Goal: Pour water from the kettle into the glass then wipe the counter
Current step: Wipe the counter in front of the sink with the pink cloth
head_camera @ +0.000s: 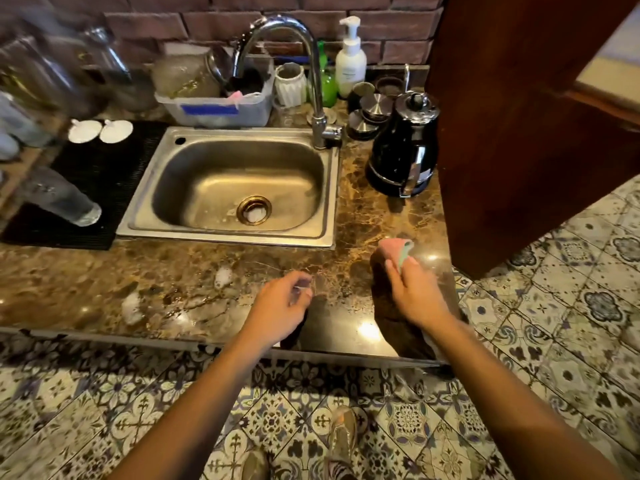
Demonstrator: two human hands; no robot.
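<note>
My right hand presses a pink and pale green cloth flat on the brown marble counter, near its right end in front of the sink. My left hand hovers just above the counter's front edge, fingers curled towards the thumb; a small pale blur sits at the fingertips and I cannot make out what it is. The black kettle stands on its base at the back right, beside the tap. A clear glass stands mouth down on the black drying mat at the left. Wet patches shine on the counter.
A steel sink with a curved tap fills the middle. Behind it are a plastic tub of dishes, a white cup, a soap pump bottle and metal lids. A dark wooden panel walls off the right.
</note>
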